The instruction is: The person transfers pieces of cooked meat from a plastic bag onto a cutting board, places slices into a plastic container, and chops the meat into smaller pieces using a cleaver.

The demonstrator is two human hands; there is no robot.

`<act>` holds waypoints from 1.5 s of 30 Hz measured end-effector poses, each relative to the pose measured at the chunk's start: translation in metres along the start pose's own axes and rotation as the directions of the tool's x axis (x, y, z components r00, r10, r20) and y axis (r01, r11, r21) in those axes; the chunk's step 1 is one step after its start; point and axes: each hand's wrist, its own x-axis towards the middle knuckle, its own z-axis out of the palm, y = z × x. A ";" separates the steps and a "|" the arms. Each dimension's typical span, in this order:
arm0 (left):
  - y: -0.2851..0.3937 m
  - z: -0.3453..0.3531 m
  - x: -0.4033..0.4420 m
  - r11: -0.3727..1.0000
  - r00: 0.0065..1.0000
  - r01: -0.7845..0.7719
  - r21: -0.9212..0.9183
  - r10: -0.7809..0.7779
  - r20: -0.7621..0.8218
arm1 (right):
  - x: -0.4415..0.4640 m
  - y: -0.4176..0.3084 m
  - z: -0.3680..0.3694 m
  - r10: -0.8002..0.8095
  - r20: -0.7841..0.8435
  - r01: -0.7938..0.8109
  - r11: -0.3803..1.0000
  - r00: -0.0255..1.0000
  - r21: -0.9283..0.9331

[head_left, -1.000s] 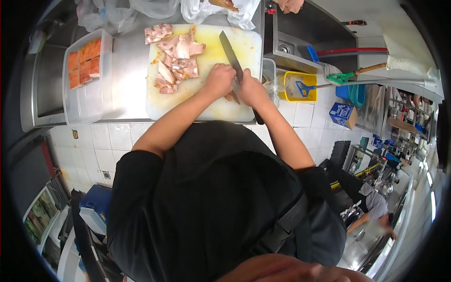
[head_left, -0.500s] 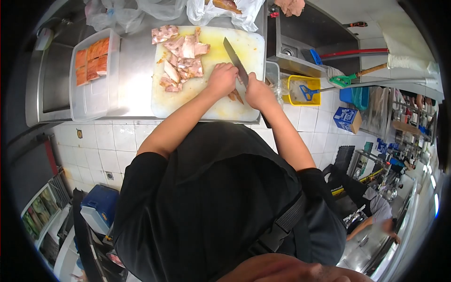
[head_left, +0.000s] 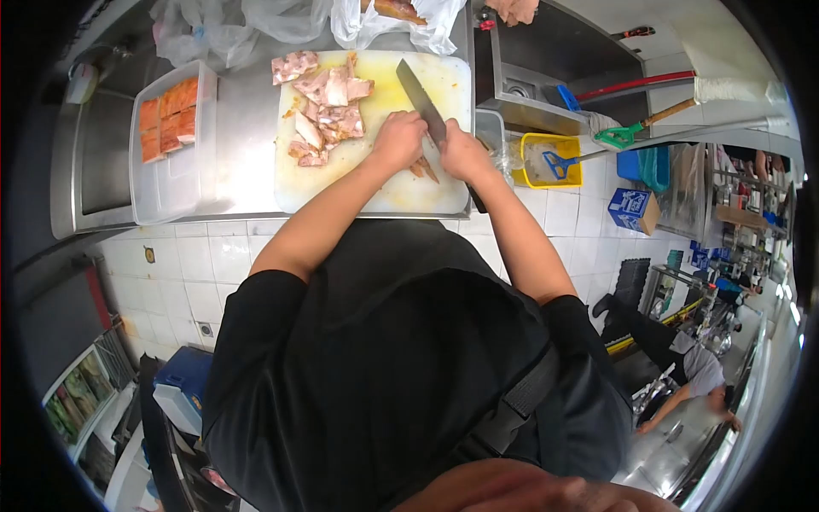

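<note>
My right hand [head_left: 464, 155] is closed round a long knife [head_left: 418, 96], whose blade points up and left over the white cutting board [head_left: 375, 200]. Just left of the blade, my left hand [head_left: 400, 139] has its fingers curled together; what they hold, if anything, is hidden. Thin brown strips of meat [head_left: 423, 170] lie on the board below my hands. Several pale pink meat pieces [head_left: 339, 121] are heaped on the board's left half.
A clear plastic tub [head_left: 171, 192] with orange-red blocks stands on the steel counter [head_left: 243, 171]. Plastic bags [head_left: 192, 32] lie along the back. At right are a sink [head_left: 522, 81], a yellow bucket [head_left: 573, 173] and a blue box [head_left: 632, 211]. Another person [head_left: 701, 369] is far right.
The camera view has shifted slightly. Both hands stay close together at the knife, whose blade has moved only a little. The distant person's arms have shifted.
</note>
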 end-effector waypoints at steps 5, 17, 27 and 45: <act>-0.002 0.000 0.001 0.999 0.999 0.046 0.015 -0.046 0.003 | -0.014 -0.002 -0.018 0.020 0.036 -0.019 1.000 0.999 -0.023; 0.013 -0.006 0.005 0.993 0.996 0.058 0.100 -0.064 0.055 | 0.019 -0.003 0.000 0.011 -0.024 -0.011 1.000 1.000 0.009; 0.012 -0.020 -0.004 0.966 0.989 0.130 -0.225 -0.143 -0.044 | -0.025 -0.001 -0.035 -0.011 -0.128 0.011 1.000 0.992 -0.001; 0.020 -0.037 -0.001 0.995 0.933 0.029 0.092 -0.060 0.354 | -0.065 0.023 -0.013 0.062 -0.129 -0.046 0.991 0.990 0.124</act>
